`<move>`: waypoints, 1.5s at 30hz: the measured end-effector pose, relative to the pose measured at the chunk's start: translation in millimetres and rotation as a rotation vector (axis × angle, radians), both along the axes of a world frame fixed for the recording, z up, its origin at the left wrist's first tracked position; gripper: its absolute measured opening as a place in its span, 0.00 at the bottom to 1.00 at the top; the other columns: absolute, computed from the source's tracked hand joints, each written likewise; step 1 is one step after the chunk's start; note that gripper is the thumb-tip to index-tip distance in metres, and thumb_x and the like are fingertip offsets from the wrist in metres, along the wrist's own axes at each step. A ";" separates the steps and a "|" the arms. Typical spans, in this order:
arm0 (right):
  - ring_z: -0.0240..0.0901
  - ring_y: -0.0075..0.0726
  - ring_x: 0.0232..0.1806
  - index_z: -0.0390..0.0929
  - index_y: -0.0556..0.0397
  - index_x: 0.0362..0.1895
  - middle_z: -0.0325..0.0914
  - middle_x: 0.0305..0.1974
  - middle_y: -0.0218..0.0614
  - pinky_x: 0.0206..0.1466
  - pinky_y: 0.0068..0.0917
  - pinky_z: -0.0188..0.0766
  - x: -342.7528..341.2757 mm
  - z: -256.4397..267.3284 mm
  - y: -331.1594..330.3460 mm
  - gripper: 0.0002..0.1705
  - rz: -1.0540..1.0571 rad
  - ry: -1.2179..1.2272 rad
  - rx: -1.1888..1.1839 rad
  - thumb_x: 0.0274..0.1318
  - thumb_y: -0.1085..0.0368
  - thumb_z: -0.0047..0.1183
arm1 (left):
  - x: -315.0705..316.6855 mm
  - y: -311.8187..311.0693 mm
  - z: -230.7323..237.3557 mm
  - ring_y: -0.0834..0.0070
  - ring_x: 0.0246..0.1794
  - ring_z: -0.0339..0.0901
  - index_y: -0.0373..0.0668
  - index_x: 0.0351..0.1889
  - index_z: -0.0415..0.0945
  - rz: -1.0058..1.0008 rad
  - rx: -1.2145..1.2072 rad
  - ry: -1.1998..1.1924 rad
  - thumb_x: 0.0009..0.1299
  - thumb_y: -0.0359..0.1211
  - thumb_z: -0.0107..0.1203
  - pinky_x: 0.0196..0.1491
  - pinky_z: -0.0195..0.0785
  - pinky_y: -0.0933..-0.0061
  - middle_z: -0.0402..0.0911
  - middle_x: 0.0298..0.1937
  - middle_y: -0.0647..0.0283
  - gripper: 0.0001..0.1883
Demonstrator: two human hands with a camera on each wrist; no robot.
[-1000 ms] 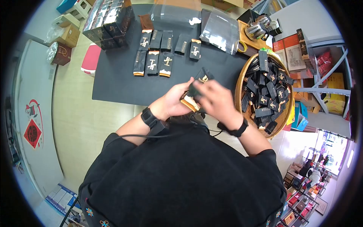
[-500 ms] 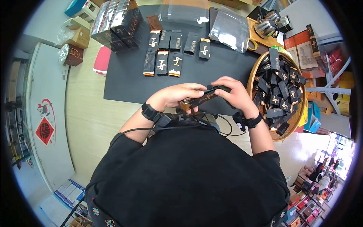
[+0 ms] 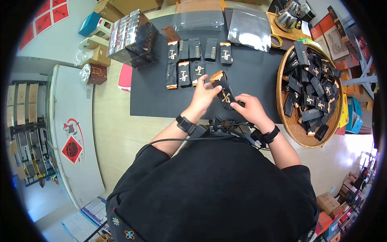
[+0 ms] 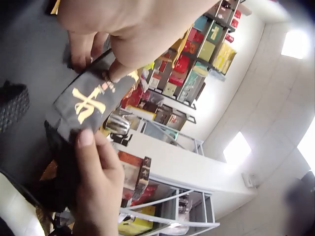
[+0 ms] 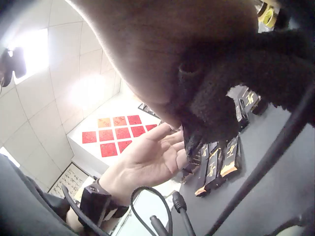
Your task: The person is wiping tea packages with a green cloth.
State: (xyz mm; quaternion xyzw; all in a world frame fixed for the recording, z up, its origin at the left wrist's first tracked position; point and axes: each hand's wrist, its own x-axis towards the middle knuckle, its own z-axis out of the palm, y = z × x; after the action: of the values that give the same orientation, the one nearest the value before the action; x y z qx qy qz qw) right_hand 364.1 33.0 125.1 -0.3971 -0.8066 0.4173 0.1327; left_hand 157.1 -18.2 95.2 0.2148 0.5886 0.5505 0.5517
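Note:
Between both hands is a black packet with gold lettering and an orange end, held over the near part of the dark table. My left hand grips it by the orange end, thumb across its face. At the opposite end, my right hand pinches it between thumb and fingers. The left wrist view shows the lettered face of the packet close up, with the right thumb on its edge. Similar packets lie in two rows just beyond the left hand.
A round woven basket heaped with black packets stands at the right. Wrapped boxes are stacked at the back left. Clear plastic sheets, a yellow tape roll and a metal kettle sit along the back. Cables hang near the waist.
The packet has turned so its lettered face points up and its orange end points away from the body. Both hands have moved slightly outward over the table. The rows look unchanged.

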 end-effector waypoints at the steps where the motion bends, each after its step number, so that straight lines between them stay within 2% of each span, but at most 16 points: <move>1: 0.78 0.49 0.38 0.84 0.53 0.39 0.81 0.36 0.38 0.41 0.38 0.74 -0.7 -3.6 -1.1 0.16 -0.010 -0.018 0.072 0.57 0.53 0.63 | 9.2 3.1 6.7 0.69 0.54 0.77 0.36 0.73 0.54 -0.007 -0.026 0.080 0.69 0.29 0.64 0.55 0.75 0.68 0.72 0.60 0.52 0.38; 2: 0.79 0.49 0.38 0.84 0.52 0.39 0.81 0.36 0.36 0.41 0.39 0.74 -1.3 -2.7 -1.6 0.16 -0.020 -0.055 0.110 0.57 0.53 0.62 | 15.1 8.1 -6.2 0.70 0.52 0.77 0.35 0.71 0.55 -0.065 0.044 0.146 0.68 0.30 0.65 0.50 0.76 0.70 0.74 0.56 0.54 0.37; 7: 0.79 0.48 0.37 0.85 0.47 0.41 0.80 0.37 0.31 0.40 0.39 0.76 -5.3 0.5 -5.2 0.15 0.004 -0.226 0.235 0.58 0.52 0.62 | 26.3 21.5 -10.6 0.76 0.47 0.77 0.37 0.63 0.67 -0.204 0.003 0.162 0.68 0.34 0.65 0.45 0.74 0.74 0.77 0.50 0.61 0.28; 10: 0.80 0.47 0.38 0.85 0.48 0.40 0.81 0.37 0.33 0.41 0.39 0.76 2.3 -1.0 -7.1 0.15 -0.010 -0.035 0.221 0.58 0.52 0.61 | 14.7 26.6 -16.2 0.78 0.45 0.77 0.35 0.63 0.69 -0.220 -0.007 0.341 0.68 0.37 0.64 0.44 0.74 0.74 0.80 0.46 0.62 0.29; 11: 0.80 0.47 0.38 0.85 0.48 0.40 0.81 0.37 0.34 0.41 0.39 0.76 6.6 -1.3 -4.8 0.15 -0.048 -0.019 0.176 0.58 0.52 0.61 | 6.7 28.7 -25.1 0.77 0.44 0.79 0.34 0.67 0.65 -0.148 -0.052 0.495 0.65 0.41 0.66 0.45 0.74 0.73 0.82 0.43 0.60 0.36; 12: 0.80 0.47 0.38 0.85 0.49 0.39 0.82 0.36 0.34 0.42 0.39 0.76 13.9 -1.8 -1.6 0.15 -0.084 -0.003 0.131 0.59 0.52 0.61 | -5.0 33.4 -9.0 0.66 0.45 0.82 0.32 0.69 0.63 -0.194 -0.185 0.732 0.61 0.43 0.69 0.49 0.74 0.68 0.83 0.45 0.54 0.42; 14: 0.80 0.47 0.39 0.85 0.51 0.38 0.83 0.36 0.38 0.43 0.38 0.75 30.2 -4.7 5.0 0.14 -0.166 0.007 0.048 0.60 0.53 0.60 | -33.0 43.7 -41.5 0.51 0.50 0.80 0.33 0.68 0.63 -0.149 -0.176 1.186 0.58 0.44 0.69 0.53 0.74 0.57 0.81 0.47 0.46 0.43; 17: 0.81 0.47 0.39 0.84 0.55 0.39 0.83 0.37 0.42 0.44 0.37 0.75 54.6 -2.5 8.4 0.12 -0.258 0.048 0.014 0.61 0.59 0.59 | -61.5 57.9 -68.0 0.47 0.56 0.76 0.34 0.70 0.60 -0.151 -0.279 1.329 0.58 0.44 0.70 0.58 0.72 0.55 0.78 0.53 0.43 0.46; 23: 0.82 0.46 0.42 0.84 0.57 0.41 0.83 0.39 0.44 0.45 0.36 0.75 85.4 -2.3 4.2 0.14 -0.353 0.017 0.022 0.62 0.59 0.59 | -58.2 78.6 -81.0 0.47 0.57 0.76 0.37 0.71 0.61 -0.309 -0.441 1.444 0.58 0.48 0.71 0.58 0.72 0.54 0.76 0.57 0.44 0.46; 26: 0.82 0.44 0.42 0.83 0.58 0.42 0.83 0.39 0.44 0.46 0.36 0.75 93.3 0.1 1.6 0.14 -0.386 0.030 0.013 0.62 0.59 0.59 | -51.2 75.1 -90.8 0.49 0.59 0.73 0.40 0.70 0.63 -0.329 -0.389 1.592 0.58 0.47 0.71 0.58 0.72 0.53 0.71 0.63 0.46 0.45; 27: 0.82 0.44 0.42 0.83 0.58 0.42 0.83 0.39 0.44 0.46 0.35 0.75 96.0 -2.1 1.1 0.14 -0.391 0.032 0.015 0.62 0.59 0.59 | -49.3 74.9 -90.1 0.49 0.61 0.71 0.44 0.70 0.65 -0.342 -0.425 1.544 0.57 0.46 0.72 0.59 0.71 0.52 0.67 0.67 0.48 0.43; 30: 0.82 0.44 0.42 0.83 0.58 0.42 0.84 0.39 0.44 0.47 0.35 0.75 101.0 2.1 0.4 0.14 -0.398 0.021 0.021 0.62 0.60 0.59 | -48.8 69.3 -87.2 0.49 0.59 0.72 0.47 0.69 0.66 -0.389 -0.337 1.676 0.57 0.43 0.71 0.58 0.72 0.51 0.66 0.66 0.49 0.41; 33: 0.82 0.44 0.43 0.83 0.59 0.43 0.84 0.39 0.44 0.47 0.35 0.75 105.8 5.7 -1.7 0.14 -0.420 0.017 0.018 0.62 0.60 0.59 | -55.6 64.9 -99.8 0.52 0.56 0.73 0.49 0.67 0.68 -0.386 -0.342 1.654 0.57 0.39 0.69 0.54 0.74 0.54 0.68 0.63 0.50 0.38; 38: 0.82 0.44 0.43 0.83 0.59 0.43 0.84 0.40 0.44 0.48 0.35 0.75 111.3 8.6 -14.2 0.13 -0.479 0.022 -0.014 0.61 0.62 0.59 | -59.3 59.0 -110.4 0.50 0.56 0.73 0.47 0.67 0.68 -0.308 -0.370 1.667 0.58 0.35 0.66 0.54 0.75 0.55 0.68 0.63 0.48 0.36; 42: 0.82 0.42 0.43 0.84 0.57 0.42 0.84 0.39 0.43 0.48 0.35 0.75 123.9 21.9 -24.2 0.13 -0.465 0.026 -0.006 0.61 0.60 0.59 | -50.6 60.5 -89.7 0.49 0.59 0.71 0.44 0.68 0.68 -0.326 -0.408 1.736 0.60 0.45 0.68 0.60 0.69 0.53 0.65 0.68 0.47 0.38; 45: 0.82 0.37 0.44 0.84 0.59 0.42 0.86 0.38 0.42 0.50 0.32 0.75 159.5 16.0 -27.5 0.17 -0.643 0.128 -0.122 0.62 0.56 0.61 | -21.3 70.7 -77.7 0.50 0.65 0.66 0.43 0.70 0.66 -0.255 -0.214 1.741 0.61 0.49 0.67 0.64 0.63 0.51 0.65 0.70 0.47 0.41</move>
State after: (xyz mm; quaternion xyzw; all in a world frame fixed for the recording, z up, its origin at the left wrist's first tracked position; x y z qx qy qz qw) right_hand 523.6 5.5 141.1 -0.6116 -0.6034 0.4257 0.2840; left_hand 135.8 52.5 17.5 0.5687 0.8196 0.0679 -0.0178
